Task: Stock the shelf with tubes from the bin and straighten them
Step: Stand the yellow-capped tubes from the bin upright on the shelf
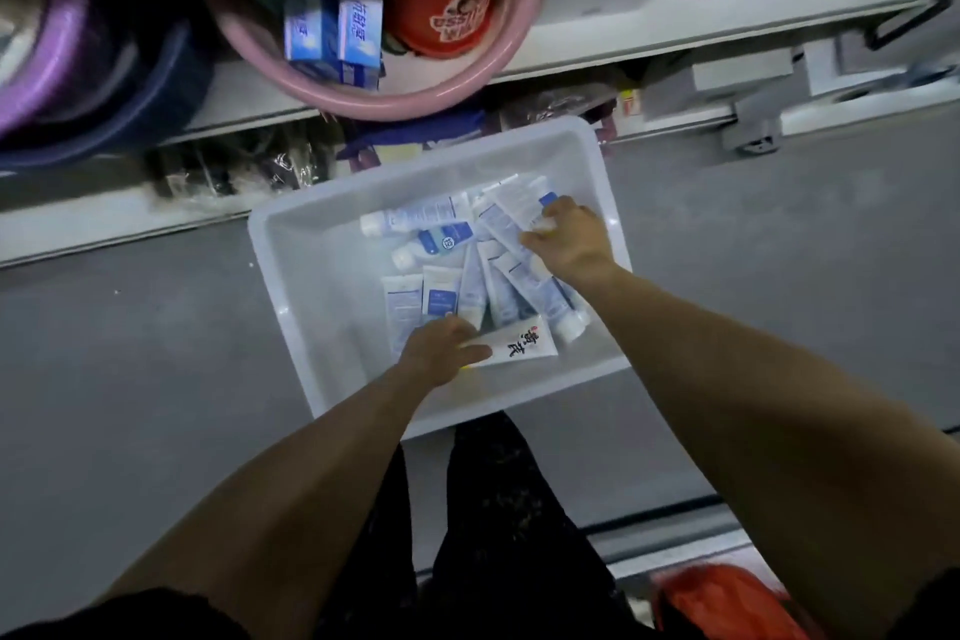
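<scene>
The tubes lie jumbled in our white bin on the floor, below the shelf at twelve o'clock. Our left hand grips a white lettered tube at six o'clock in the bin; our right hand pinches a blue-capped tube at two o'clock.

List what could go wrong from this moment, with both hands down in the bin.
The left hand pinches only one end of the white tube with black lettering, so it might slip on lifting. The right hand grips a tube lying atop the pile, and pulling it may scatter others inside the white bin.
</scene>
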The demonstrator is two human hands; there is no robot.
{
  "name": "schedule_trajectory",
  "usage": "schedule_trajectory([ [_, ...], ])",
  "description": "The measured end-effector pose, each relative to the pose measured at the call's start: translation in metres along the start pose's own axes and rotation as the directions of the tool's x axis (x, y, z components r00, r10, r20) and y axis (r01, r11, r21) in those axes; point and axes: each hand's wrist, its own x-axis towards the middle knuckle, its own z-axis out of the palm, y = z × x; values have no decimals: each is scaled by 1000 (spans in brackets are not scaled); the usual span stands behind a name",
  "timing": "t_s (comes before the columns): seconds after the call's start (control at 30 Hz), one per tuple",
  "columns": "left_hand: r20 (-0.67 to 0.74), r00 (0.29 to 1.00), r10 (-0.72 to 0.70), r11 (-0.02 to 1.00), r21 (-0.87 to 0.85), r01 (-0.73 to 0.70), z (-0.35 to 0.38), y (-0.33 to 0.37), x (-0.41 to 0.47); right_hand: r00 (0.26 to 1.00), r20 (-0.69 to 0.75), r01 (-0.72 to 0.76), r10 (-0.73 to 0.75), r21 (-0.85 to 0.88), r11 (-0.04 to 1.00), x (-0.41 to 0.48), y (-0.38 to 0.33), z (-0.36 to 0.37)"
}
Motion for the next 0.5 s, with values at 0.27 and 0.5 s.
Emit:
schedule_trajectory([
  [0.27,2,999,-42,996,-83,42,21,-5,24,1000,-15,13,-14,-57,998,24,7,7],
  [0.5,10,999,-53,996,74,52,23,-1,32,983,120,-143,139,22,989,29,-1,3],
])
